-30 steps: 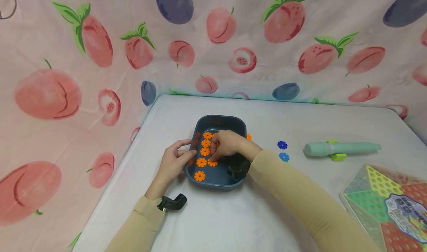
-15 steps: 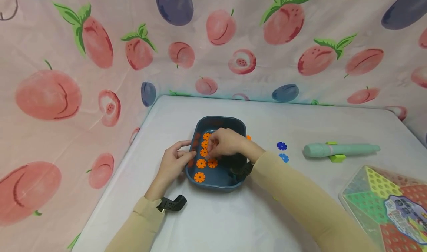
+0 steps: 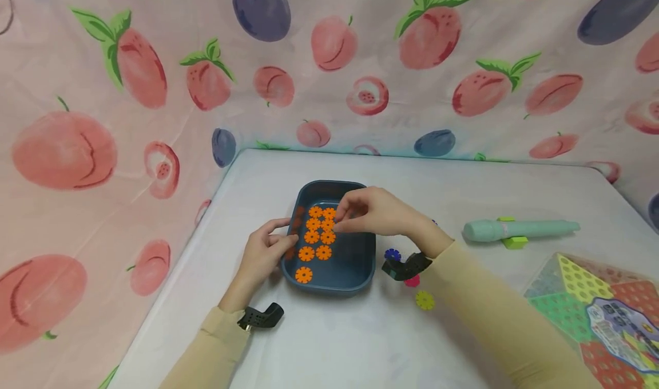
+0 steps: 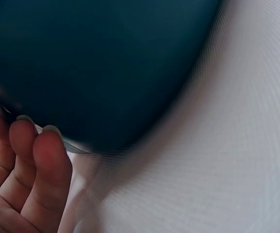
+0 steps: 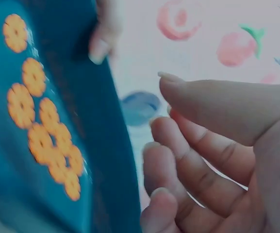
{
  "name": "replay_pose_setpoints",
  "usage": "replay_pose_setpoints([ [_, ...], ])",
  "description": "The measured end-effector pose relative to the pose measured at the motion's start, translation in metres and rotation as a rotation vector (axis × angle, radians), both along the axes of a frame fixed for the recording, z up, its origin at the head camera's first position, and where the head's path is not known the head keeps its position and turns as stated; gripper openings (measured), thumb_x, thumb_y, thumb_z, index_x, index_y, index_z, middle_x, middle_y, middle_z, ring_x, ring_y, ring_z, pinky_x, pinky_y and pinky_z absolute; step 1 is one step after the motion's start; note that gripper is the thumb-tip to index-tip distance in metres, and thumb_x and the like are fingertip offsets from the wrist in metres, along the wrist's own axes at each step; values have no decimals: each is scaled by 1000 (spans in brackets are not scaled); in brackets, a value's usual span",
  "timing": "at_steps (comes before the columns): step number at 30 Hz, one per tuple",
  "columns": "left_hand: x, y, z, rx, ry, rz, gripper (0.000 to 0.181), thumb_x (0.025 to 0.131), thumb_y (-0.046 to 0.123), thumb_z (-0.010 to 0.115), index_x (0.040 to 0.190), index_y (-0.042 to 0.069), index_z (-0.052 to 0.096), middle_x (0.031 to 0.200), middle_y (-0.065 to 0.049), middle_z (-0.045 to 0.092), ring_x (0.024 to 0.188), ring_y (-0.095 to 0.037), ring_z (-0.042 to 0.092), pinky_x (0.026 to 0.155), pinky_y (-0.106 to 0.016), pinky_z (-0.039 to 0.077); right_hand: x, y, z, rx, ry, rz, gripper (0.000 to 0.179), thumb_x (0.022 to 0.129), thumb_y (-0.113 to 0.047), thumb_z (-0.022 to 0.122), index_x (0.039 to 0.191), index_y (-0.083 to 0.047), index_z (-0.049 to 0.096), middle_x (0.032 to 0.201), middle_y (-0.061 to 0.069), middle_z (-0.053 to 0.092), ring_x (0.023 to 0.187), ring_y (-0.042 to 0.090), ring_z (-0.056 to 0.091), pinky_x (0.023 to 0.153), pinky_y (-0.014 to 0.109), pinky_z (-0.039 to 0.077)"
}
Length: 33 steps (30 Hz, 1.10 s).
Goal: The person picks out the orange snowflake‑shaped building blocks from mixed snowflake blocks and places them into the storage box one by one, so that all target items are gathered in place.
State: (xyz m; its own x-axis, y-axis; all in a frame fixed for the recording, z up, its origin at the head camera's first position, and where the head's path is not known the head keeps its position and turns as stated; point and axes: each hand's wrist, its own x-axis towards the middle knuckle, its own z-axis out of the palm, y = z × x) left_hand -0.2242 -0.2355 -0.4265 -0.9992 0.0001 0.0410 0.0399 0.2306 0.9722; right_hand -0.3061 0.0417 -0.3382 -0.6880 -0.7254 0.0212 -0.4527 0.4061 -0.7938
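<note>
A dark blue rectangular bin (image 3: 355,272) sits on the white table. Orange notched plastic discs (image 3: 306,254) lie flat on its floor, mostly in two columns toward the left side. My left hand (image 3: 264,254) holds the bin's left wall, the thumb at the rim and, in the left wrist view, the fingertips (image 4: 50,150) against the outer side. Above the bin's right half is my right hand (image 3: 381,213), its fingers loosely bent. In the right wrist view a gap shows between the thumb (image 5: 198,97) and the fingers, with nothing between them.
Right of the bin lie a dark blue disc (image 3: 392,254), a pinkish-red disc (image 3: 412,281) and a yellow disc (image 3: 425,300). Farther right, a mint-green tapered object (image 3: 525,229) rests across a lime-green piece (image 3: 515,242). A clear box with coloured perforated panels (image 3: 574,314) is at front right.
My right hand has lifted from the orange discs and moved right, uncovering the second column and the discs beside the bin. The left hand keeps its hold on the bin wall.
</note>
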Motion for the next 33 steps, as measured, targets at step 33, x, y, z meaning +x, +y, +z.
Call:
replay_pose_setpoints([
  [33,-1,0,-1,9,-8,-7,42,97,21,70,136,7,62,88,-19,75,60,-18,64,49,-26,43,-19,59,-86,188,117,-478,38,99,-32,68,134,-19,66,116,8,67,100,28,59,89,47,51],
])
